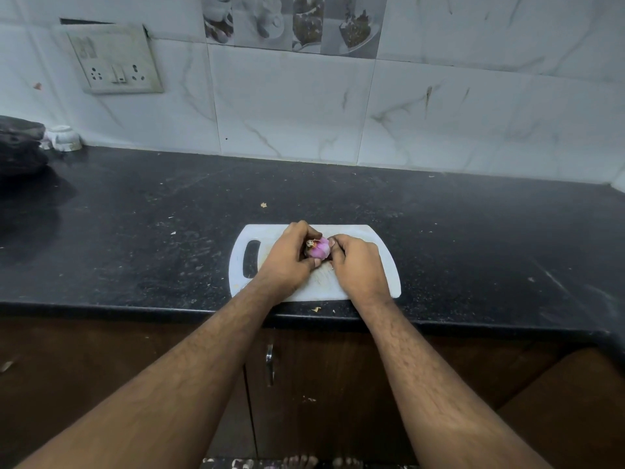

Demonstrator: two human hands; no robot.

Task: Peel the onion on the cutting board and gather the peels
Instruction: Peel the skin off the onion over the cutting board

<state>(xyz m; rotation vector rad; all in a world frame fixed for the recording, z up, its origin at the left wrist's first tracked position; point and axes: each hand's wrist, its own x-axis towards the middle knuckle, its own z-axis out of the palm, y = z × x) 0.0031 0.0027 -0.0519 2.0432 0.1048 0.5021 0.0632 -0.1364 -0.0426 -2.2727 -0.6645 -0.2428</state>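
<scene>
Over the cutting board (378, 265) — left hand (287, 262), right hand (356, 265) grip onion (320, 250).

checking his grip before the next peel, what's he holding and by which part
The onion, held over the cutting board: left hand grips its root end, right hand its other side.

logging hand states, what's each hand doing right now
left hand: fingers curled round the onion, holding it.
right hand: fingers curled at the onion's other side, pinching it.
</scene>
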